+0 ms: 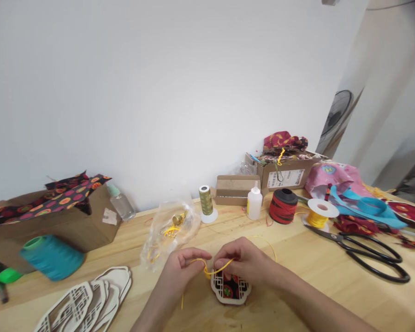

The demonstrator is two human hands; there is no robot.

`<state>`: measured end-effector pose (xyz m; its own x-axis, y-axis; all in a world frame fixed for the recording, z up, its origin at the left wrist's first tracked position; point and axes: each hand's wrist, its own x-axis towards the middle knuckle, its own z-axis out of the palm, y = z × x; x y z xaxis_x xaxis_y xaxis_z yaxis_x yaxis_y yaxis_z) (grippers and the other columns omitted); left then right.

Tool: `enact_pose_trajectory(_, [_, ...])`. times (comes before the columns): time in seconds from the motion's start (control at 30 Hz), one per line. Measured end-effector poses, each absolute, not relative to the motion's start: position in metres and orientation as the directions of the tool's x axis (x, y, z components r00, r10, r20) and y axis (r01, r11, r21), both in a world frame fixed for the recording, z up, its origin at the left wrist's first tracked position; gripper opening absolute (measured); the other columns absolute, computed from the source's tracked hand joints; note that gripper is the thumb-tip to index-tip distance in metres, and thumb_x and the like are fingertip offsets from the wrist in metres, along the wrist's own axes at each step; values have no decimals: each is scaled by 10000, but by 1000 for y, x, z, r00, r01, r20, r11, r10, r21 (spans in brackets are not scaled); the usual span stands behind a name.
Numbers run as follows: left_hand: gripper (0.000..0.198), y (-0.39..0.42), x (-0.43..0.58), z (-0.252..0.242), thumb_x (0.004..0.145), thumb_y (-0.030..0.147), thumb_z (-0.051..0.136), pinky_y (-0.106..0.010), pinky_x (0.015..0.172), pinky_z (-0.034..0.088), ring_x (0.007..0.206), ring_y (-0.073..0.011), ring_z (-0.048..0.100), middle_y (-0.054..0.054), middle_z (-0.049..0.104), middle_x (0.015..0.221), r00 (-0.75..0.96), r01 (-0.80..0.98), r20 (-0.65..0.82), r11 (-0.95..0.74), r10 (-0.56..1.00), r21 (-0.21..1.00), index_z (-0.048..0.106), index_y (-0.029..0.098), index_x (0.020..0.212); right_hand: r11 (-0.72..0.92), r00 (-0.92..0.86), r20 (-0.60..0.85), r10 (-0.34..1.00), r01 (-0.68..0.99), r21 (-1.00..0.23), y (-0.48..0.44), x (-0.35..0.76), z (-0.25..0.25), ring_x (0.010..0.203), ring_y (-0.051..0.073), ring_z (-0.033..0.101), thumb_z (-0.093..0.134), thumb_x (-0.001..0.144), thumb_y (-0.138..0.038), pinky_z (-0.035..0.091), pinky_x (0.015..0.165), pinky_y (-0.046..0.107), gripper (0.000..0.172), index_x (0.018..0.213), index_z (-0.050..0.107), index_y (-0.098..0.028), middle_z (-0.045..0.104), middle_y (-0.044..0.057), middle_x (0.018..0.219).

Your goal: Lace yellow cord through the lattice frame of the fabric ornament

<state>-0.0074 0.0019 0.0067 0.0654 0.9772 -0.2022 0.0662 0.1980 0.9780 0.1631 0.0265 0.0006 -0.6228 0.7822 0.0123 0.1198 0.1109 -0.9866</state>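
Between my hands runs a yellow cord point(207, 268), looped at the top edge of a wooden lattice ornament point(231, 288). The ornament lies on the table, with dark flower-print fabric showing through its cut-out frame. My left hand point(185, 267) pinches one part of the cord, and a loose tail hangs below it. My right hand point(242, 260) pinches the other part just above the ornament and covers some of its upper right. A further length of cord curves out behind the right hand.
Black-handled scissors point(359, 249) lie at the right, near a yellow cord spool point(318, 214). A glue bottle point(254, 203), a red thread spool point(283, 207) and a plastic bag point(169, 230) sit behind my hands. Wooden cut-outs point(90, 299) and a teal thread cone point(51, 258) are leftward.
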Motion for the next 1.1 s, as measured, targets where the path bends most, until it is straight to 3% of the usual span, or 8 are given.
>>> enact_pose_trajectory(0.2, [146, 0, -10, 10, 564, 148, 550, -168, 360, 119, 320, -38, 207, 94, 338, 304, 60, 188, -227, 212, 972, 959, 668, 132, 647, -302, -647, -130, 751, -161, -940, 32, 173, 12, 358, 25, 150, 503, 696, -188, 97, 334, 155, 114, 673, 591, -121, 264, -99, 400])
enact_pose_trajectory(0.4, [90, -1, -8, 16, 564, 206, 624, -170, 413, 277, 396, -75, 403, 16, 582, 453, 132, 240, -177, 142, 975, 960, 688, 157, 606, -519, -664, -246, 706, -248, -818, 39, 177, 7, 352, 23, 85, 469, 692, -178, 35, 317, 160, 133, 595, 530, -111, 193, -104, 419])
enact_pose_trajectory(0.5, [150, 0, -7, 13, 600, 288, 623, -182, 480, 330, 495, -111, 482, -23, 651, 570, 129, 270, -146, 107, 981, 957, 690, 155, 589, -571, -687, -264, 677, -263, -778, 41, 180, 7, 341, 25, 82, 450, 701, -205, 41, 308, 155, 155, 570, 486, -130, 167, -107, 413])
enact_pose_trajectory(0.7, [216, 4, -5, 6, 567, 351, 647, -179, 457, 316, 478, -100, 453, -6, 609, 525, 56, 191, -162, 148, 985, 970, 662, 136, 569, -637, -690, -293, 662, -311, -706, 47, 181, 6, 327, 34, 66, 421, 722, -251, 38, 290, 151, 134, 636, 470, -161, 143, -109, 414])
enact_pose_trajectory(0.97, [272, 2, -4, 4, 547, 382, 649, -174, 341, 56, 314, -21, 116, 121, 272, 281, 97, 71, -328, 323, 940, 944, 644, 112, 581, -649, -669, -313, 674, -333, -684, 47, 178, 0, 316, 21, 92, 446, 720, -226, 36, 288, 143, 122, 652, 501, -141, 167, -110, 408])
enact_pose_trajectory(1.03, [263, 2, -4, 5, 543, 377, 650, -168, 341, 86, 309, -21, 152, 108, 322, 280, 61, 75, -334, 329, 941, 941, 645, 115, 554, -652, -667, -317, 675, -338, -679, 46, 177, 0, 313, 19, 97, 451, 719, -221, 35, 287, 142, 122, 652, 508, -136, 170, -111, 406])
enact_pose_trajectory(1.1, [248, 1, -4, 7, 543, 362, 654, -161, 363, 187, 332, -36, 281, 67, 458, 331, 38, 68, -317, 314, 948, 947, 656, 114, 557, -655, -661, -319, 679, -349, -670, 47, 177, 0, 311, 19, 99, 455, 717, -216, 38, 286, 141, 117, 650, 508, -137, 170, -111, 404])
